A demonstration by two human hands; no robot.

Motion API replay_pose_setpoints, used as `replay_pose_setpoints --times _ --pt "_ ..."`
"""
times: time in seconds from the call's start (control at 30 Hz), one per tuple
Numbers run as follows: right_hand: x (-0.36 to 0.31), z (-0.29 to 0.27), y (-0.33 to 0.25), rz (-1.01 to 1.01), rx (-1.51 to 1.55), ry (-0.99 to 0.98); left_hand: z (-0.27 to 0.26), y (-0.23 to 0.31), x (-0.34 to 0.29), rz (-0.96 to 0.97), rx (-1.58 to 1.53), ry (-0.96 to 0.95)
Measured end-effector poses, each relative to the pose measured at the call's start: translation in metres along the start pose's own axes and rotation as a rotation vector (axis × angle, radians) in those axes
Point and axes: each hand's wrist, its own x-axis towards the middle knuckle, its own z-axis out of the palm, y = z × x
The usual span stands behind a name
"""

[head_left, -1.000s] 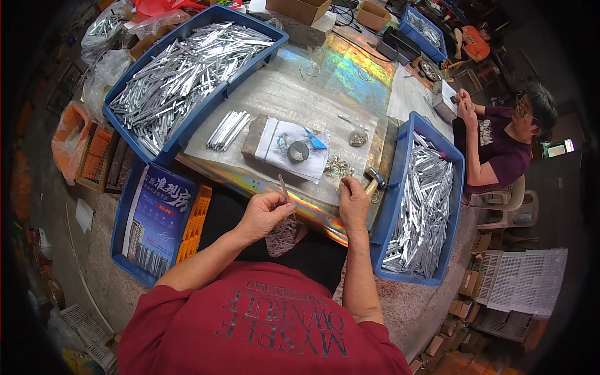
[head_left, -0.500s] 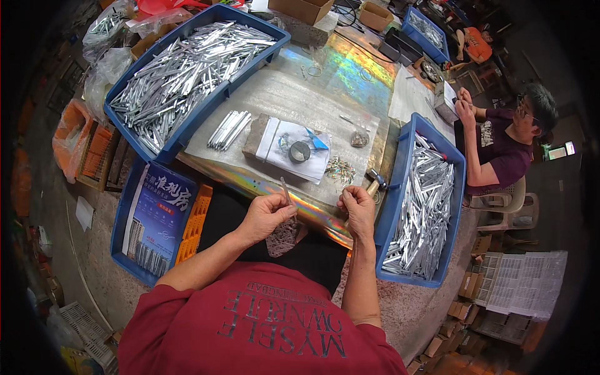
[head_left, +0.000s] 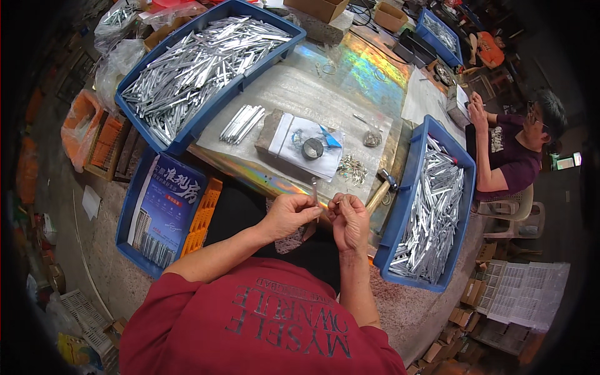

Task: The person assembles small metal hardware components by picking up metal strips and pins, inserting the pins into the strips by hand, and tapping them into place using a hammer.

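Close together above my lap, my two hands meet at the table's front edge. My left hand (head_left: 290,214) is closed around a slim metal strip (head_left: 315,185), whose end sticks up past the fingertips. Beside it, my right hand (head_left: 350,222) pinches with thumb and forefinger near the strip; anything between those fingertips is too small to make out. Just beyond stands a block topped with white paper (head_left: 289,139), bearing a small round dark cup (head_left: 312,148). Right of it lies a scatter of small brass-coloured pins (head_left: 352,170). Several silver strips (head_left: 242,123) lie side by side left of the block.
Blue bins of silver strips stand at the far left (head_left: 187,139) and the right (head_left: 473,187). A hammer (head_left: 379,194) leans by the right bin. A lower blue bin holds a printed sheet (head_left: 165,209) and an orange crate (head_left: 203,219). A co-worker (head_left: 515,150) sits at the right.
My right hand has moved left, up beside my left hand and the strip. My left hand has shifted slightly right. The whole view has shifted a little.
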Motion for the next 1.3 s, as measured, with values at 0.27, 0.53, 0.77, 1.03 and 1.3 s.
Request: replay_pose_setpoints --times 0.27,0.53,0.77,1.03,1.3 --pt "-0.007 0.01 0.022 -0.055 -0.095 0.055 0.002 0.005 -0.001 -0.055 -0.157 -0.022" --pt "-0.012 0.015 0.012 -0.072 -0.361 -0.039 -0.004 0.015 -0.004 0.108 -0.029 -0.074" --pt "-0.007 0.004 -0.001 0.02 -0.787 -0.234 -0.008 0.014 -0.005 0.034 -0.041 -0.072" --pt "-0.018 0.019 0.016 0.071 -0.304 -0.058 -0.013 0.019 -0.001 -0.131 -0.465 0.142" --pt "-0.021 0.029 0.022 0.101 -0.115 -0.012 -0.006 0.024 -0.004 -0.13 -0.531 0.205"
